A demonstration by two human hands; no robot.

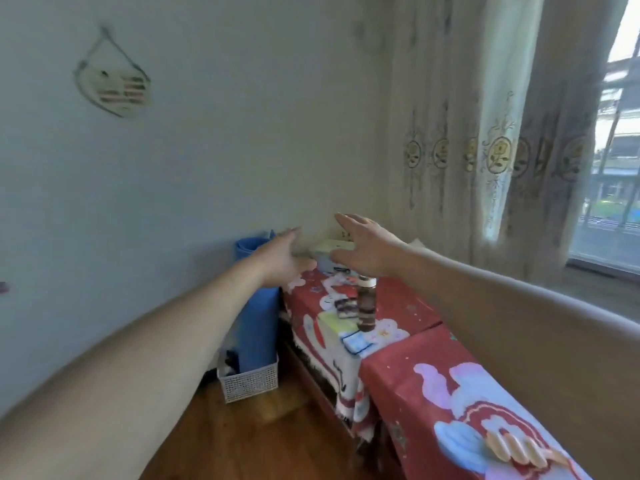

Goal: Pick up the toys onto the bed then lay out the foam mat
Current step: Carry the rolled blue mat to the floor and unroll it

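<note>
A rolled blue foam mat (258, 327) stands upright against the wall, its lower end in a white basket (249, 382). My left hand (282, 259) is stretched out in front of the roll's top, fingers apart, holding nothing. My right hand (363, 247) is open too, raised to the right of the left hand, above the far end of the bed (408, 344). The bed carries a red cartoon-print cover. No toy is clearly visible.
On the red cover stand a brown bottle (366, 308), a small dark packet (345, 306) and a pale box (329, 254) near the wall. Patterned curtains (485, 133) and a window are at right. Wooden floor (225, 441) lies below the basket.
</note>
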